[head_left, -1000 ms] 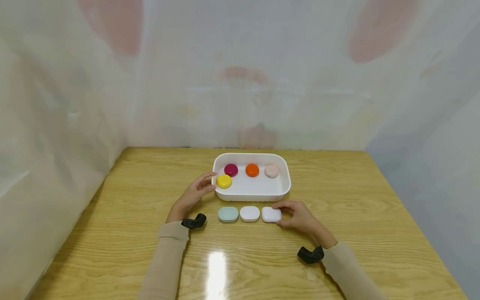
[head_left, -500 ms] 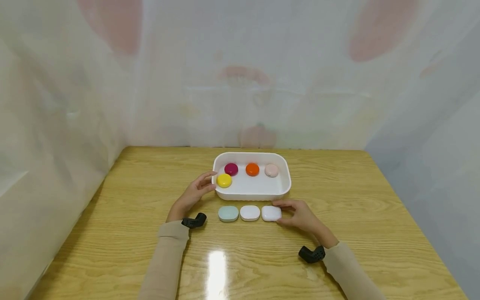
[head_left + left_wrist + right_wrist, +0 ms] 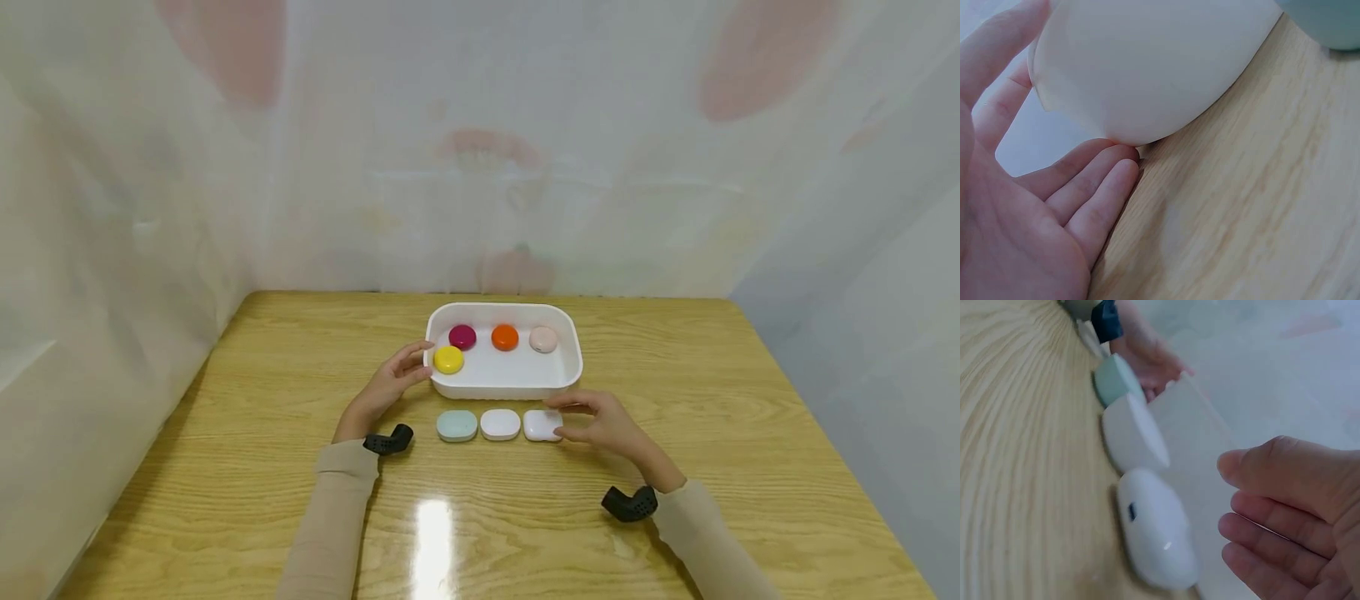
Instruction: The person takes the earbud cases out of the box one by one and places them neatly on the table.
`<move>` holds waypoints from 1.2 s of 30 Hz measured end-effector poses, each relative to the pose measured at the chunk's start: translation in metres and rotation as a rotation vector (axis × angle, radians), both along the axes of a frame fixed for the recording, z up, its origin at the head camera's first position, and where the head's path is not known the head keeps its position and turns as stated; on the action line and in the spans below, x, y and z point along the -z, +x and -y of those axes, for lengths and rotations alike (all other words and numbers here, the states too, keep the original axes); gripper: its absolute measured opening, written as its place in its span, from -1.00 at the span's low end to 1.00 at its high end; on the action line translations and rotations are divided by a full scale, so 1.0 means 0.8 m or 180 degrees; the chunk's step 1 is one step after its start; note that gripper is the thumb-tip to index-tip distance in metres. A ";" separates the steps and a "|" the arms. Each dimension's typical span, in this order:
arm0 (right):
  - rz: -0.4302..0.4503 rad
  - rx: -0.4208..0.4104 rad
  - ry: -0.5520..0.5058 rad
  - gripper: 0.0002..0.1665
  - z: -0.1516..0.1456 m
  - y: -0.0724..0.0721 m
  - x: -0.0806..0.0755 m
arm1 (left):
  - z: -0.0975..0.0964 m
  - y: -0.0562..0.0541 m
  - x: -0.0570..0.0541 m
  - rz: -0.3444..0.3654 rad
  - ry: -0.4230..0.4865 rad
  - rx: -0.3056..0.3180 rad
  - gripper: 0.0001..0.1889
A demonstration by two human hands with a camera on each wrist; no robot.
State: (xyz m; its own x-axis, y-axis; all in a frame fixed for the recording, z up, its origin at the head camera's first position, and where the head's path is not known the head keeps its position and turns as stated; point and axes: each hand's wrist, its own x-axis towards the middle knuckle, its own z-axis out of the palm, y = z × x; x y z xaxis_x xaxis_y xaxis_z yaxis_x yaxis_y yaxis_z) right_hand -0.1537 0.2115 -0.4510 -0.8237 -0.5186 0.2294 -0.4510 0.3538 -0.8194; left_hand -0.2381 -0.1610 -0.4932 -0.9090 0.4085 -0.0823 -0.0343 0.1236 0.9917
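My left hand (image 3: 386, 389) rests its fingers against the left end of a white plastic bin (image 3: 495, 393). In the left wrist view the fingertips (image 3: 1125, 167) touch the bin's outer wall low down, near the table. My right hand (image 3: 603, 423) hovers at the right side of a glossy white earbud case (image 3: 1159, 534); the right wrist view shows a gap between its fingers and the case. Left of that case stand a white oval case (image 3: 500, 425) and a mint-green oval case (image 3: 457, 426), in a row before the bin.
Inside the bin lie a magenta round case (image 3: 462, 337), an orange one (image 3: 505, 337), a pale pink one (image 3: 543, 339) and a yellow one (image 3: 448, 360). The wooden table (image 3: 675, 358) meets a patterned curtain (image 3: 615, 217) at the back.
My right hand has let go of the white earbud case and drawn slightly up and to the right. The left hand stays at the bin, and the cases keep their places.
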 end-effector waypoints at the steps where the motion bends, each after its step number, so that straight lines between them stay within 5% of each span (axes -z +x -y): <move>1: -0.0012 -0.0024 0.0008 -0.57 0.002 0.000 -0.004 | 0.000 0.000 0.000 0.0006 0.0000 0.0002 -0.44; 16: 0.0139 -0.0328 -0.0313 -0.70 0.061 -0.022 -0.038 | -0.001 0.001 0.001 -0.0021 -0.0011 0.0031 -0.44; 27: 0.0016 -0.0074 -0.0277 -0.75 0.102 -0.059 -0.049 | -0.001 -0.001 0.002 0.0035 -0.0006 -0.0013 -0.45; 36: 0.0196 -0.0002 0.0012 -0.65 0.137 -0.093 -0.044 | 0.000 -0.001 0.003 0.0012 -0.0005 -0.0007 -0.43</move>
